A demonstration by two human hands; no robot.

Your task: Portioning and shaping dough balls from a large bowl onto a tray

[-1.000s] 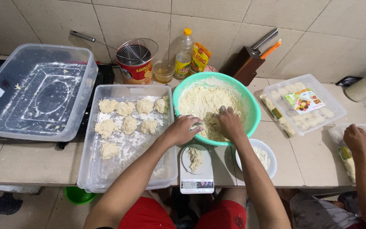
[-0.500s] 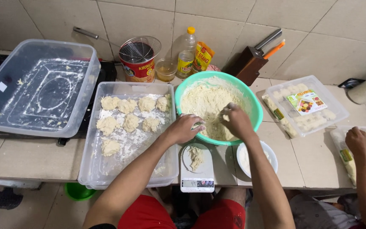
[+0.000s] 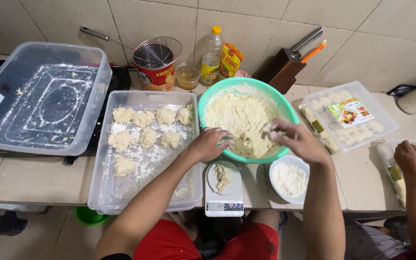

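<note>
A green bowl (image 3: pixel 285 107) full of pale dough (image 3: pixel 239 118) stands in the middle of the counter. My left hand (image 3: pixel 209 144) grips the bowl's near rim. My right hand (image 3: pixel 294 139) hovers over the bowl, fingers pinched on a small lump of dough (image 3: pixel 268 127). In front of the bowl a small kitchen scale (image 3: pixel 224 192) carries a piece of dough (image 3: pixel 222 176). Beside it is a white bowl of flour (image 3: pixel 289 180). To the left, a clear floured tray (image 3: pixel 145 188) holds several dough portions (image 3: pixel 145 137).
A large clear tub (image 3: pixel 42 98) dusted with flour sits far left. At the back stand a red tin with a wire strainer (image 3: pixel 156 65), an oil bottle (image 3: pixel 211 57), a small glass bowl and a knife block (image 3: pixel 285 65). Another person's hand (image 3: pixel 410 159) rests at right by clear boxes (image 3: pixel 350 115).
My right hand has lifted out of the dough and moved right with a small lump pinched in it. My left hand stays at the bowl's rim.
</note>
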